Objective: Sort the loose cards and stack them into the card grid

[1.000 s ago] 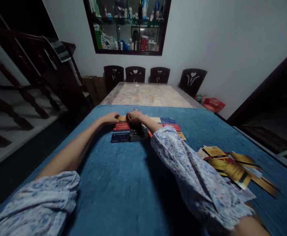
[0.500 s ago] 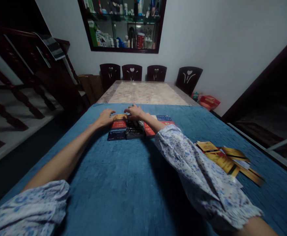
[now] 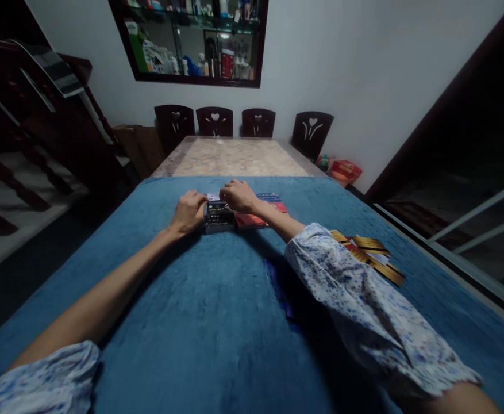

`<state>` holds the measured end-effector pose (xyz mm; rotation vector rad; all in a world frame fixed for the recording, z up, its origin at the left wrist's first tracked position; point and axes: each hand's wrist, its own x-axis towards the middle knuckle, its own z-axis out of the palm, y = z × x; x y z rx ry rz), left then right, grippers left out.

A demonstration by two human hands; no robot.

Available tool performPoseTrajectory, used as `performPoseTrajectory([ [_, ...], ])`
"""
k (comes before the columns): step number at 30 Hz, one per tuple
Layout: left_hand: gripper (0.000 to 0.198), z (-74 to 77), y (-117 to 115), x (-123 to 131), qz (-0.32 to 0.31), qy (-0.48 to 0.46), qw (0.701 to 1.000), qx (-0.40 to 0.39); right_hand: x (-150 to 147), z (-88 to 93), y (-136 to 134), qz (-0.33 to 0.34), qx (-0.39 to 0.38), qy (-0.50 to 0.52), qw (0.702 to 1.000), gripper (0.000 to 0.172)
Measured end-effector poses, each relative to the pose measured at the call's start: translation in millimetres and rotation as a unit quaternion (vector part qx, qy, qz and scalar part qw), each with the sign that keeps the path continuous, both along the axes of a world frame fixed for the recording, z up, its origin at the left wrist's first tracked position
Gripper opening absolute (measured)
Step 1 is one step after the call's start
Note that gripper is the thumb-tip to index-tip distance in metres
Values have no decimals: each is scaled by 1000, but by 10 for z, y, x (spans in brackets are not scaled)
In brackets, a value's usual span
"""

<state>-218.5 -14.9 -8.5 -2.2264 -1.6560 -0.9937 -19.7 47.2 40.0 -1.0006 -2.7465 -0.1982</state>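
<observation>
Small stacks of cards lie side by side on the blue cloth: black ones, red ones and blue ones behind. My left hand is closed at the left edge of the black stack, its fingertips against the cards; anything inside it is hidden. Over the back of the stacks, my right hand has its fingers pinched beside a pale card; what it grips is too small to tell. A blurred dark-blue item rests on the cloth beside my right sleeve.
Gold cards lie loosely piled to the right of my right sleeve. The blue cloth covers the near part of the table, with a patterned tabletop beyond. Dark chairs line the far side, below a glass-fronted cabinet.
The view has shifted, moving the scene leftward. My left hand has closed against the black stack, and my right fingers have drawn together. The orange, red and dark-blue cards at the left no longer show.
</observation>
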Motion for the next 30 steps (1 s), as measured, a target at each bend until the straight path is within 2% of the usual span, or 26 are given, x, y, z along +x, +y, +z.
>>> performPoseTrajectory([
  [5,21,-16,-179,329,-62,9,998,7,338,-59,-107,-10,5,4,1000,32],
  [12,24,-48,-397,856,-123,23,992,-27,846,-121,-305,-42,-5,-8,999,28],
  [18,23,-112,-517,1271,-187,22,981,-40,1220,-262,-452,-59,-12,10,998,25],
  [25,20,-170,-705,1685,-255,43,961,-98,1558,-410,-676,-75,-20,36,996,24],
  [30,40,-209,-812,1818,-310,66,940,-126,1730,-496,-814,-78,-28,52,995,23],
])
